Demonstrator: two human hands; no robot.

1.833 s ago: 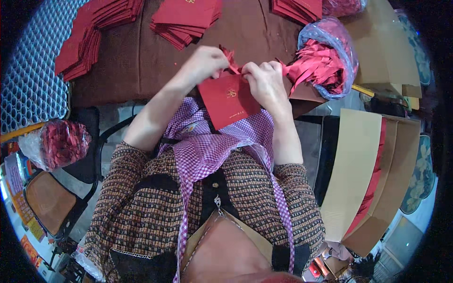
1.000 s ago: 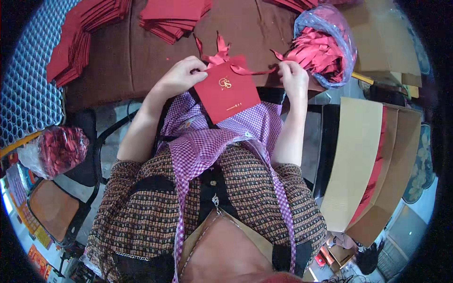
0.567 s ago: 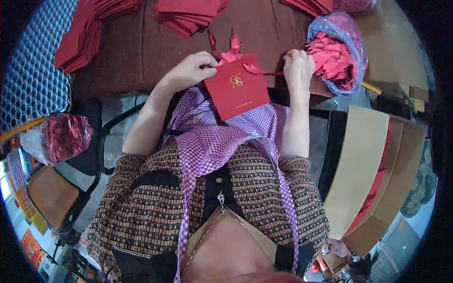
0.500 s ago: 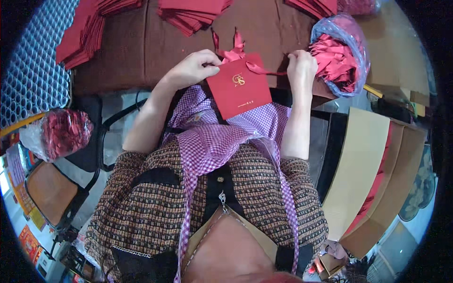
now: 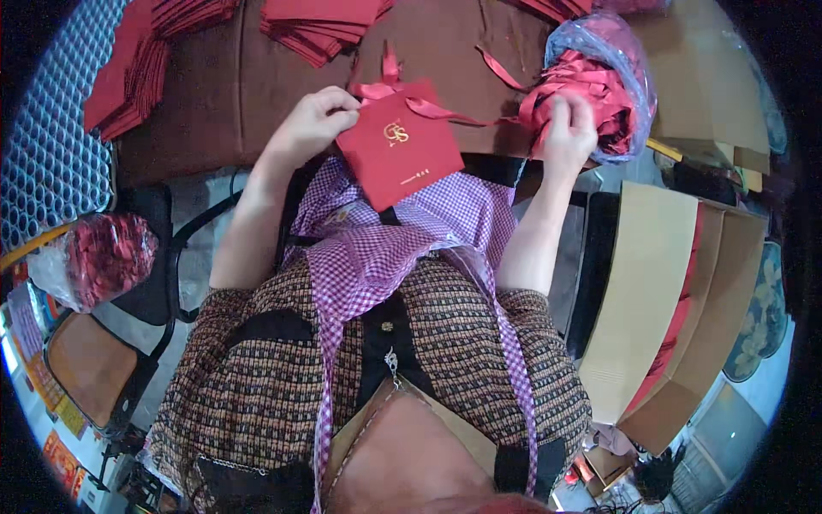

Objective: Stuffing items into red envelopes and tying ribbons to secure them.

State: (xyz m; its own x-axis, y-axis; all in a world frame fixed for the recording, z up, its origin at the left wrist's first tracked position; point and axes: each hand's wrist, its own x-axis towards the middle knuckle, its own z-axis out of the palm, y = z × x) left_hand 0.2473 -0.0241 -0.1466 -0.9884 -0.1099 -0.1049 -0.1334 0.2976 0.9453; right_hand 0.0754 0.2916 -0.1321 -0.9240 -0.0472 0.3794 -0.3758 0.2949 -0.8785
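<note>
A flat red paper gift bag (image 5: 402, 150) with gold print hangs tilted over the near table edge. My left hand (image 5: 318, 124) pinches its upper left corner. A shiny red ribbon (image 5: 458, 116) is threaded at the bag's top and runs right toward my right hand. My right hand (image 5: 568, 133) is closed, its fingers pinched on red ribbon at the mouth of a clear plastic bag (image 5: 638, 64). That bag is filled with many loose red ribbons (image 5: 599, 81). Which ribbon strand lies between the right fingertips is hard to make out.
Stacks of red gift bags (image 5: 321, 26) lie along the brown-covered table (image 5: 214, 111). A second stack (image 5: 128, 77) sits at the left, by a blue patterned surface (image 5: 51, 128). Below it is a wrapped red bundle (image 5: 111, 257). An open cardboard box (image 5: 711, 317) stands at right, a chair (image 5: 90, 360) at left.
My right hand has moved right and down to the ribbon-filled plastic bag. The red gift bag has tilted further, still in my left hand. The whole view has shifted slightly.
</note>
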